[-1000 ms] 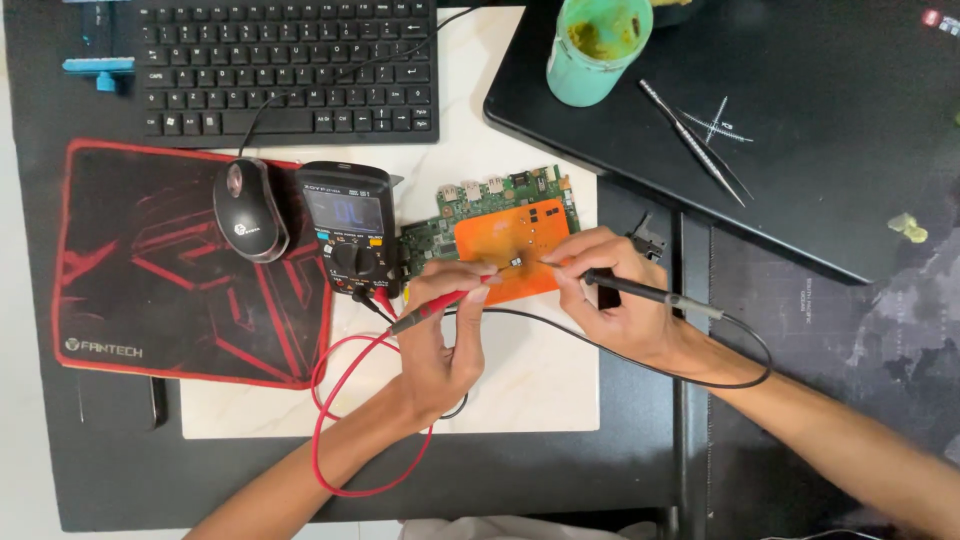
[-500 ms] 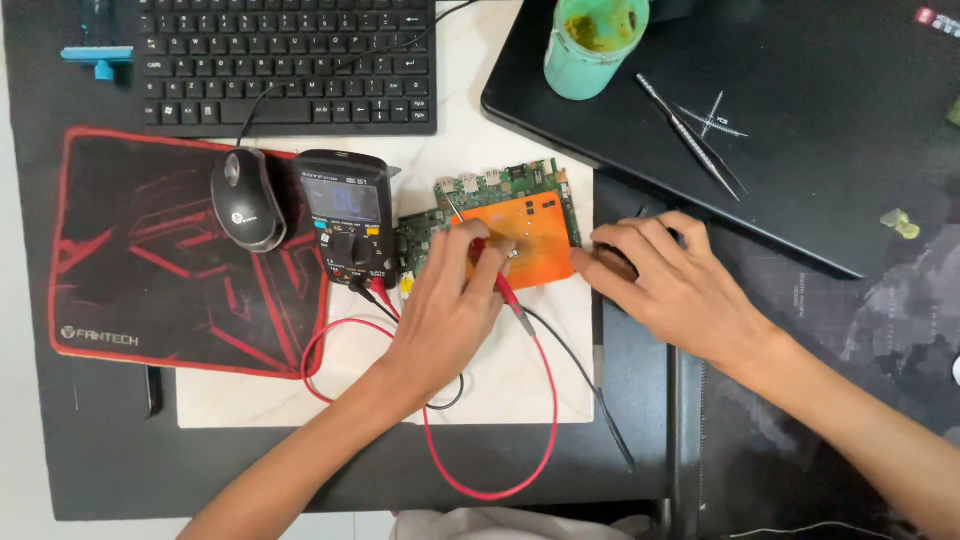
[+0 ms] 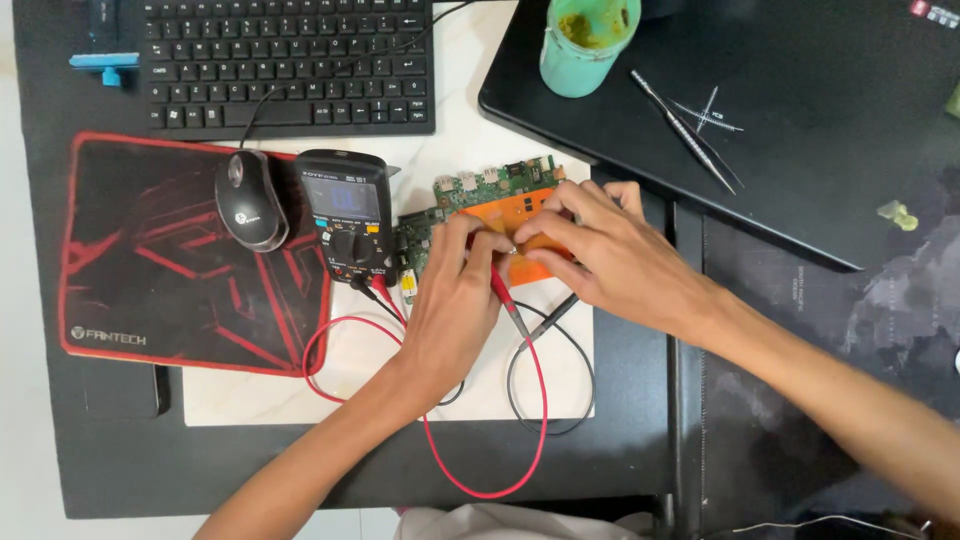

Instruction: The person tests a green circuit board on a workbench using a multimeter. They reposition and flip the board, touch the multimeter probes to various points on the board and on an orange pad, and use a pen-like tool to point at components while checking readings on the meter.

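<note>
A green circuit board (image 3: pixel 487 186) partly covered by an orange film (image 3: pixel 497 212) lies on a white slab (image 3: pixel 300 395). My left hand (image 3: pixel 455 300) grips the board's near left edge, fingertips on the film. My right hand (image 3: pixel 615 255) comes in from the right and pinches the film's near edge. A red probe (image 3: pixel 506 297) and a black probe (image 3: pixel 553 313) lie loose beside my hands, their leads looping back to the black multimeter (image 3: pixel 345 215) left of the board.
A black keyboard (image 3: pixel 290 60) sits at the top, with a mouse (image 3: pixel 245 200) on a red-and-black pad (image 3: pixel 150 270) to the left. A green cup (image 3: pixel 585 45) and metal tweezers (image 3: pixel 690 130) rest on a black mat (image 3: pixel 800 190) at the upper right.
Both hands held the probes on the board a second ago. The probes now lie on the slab, and both hands have closed in on the orange film.
</note>
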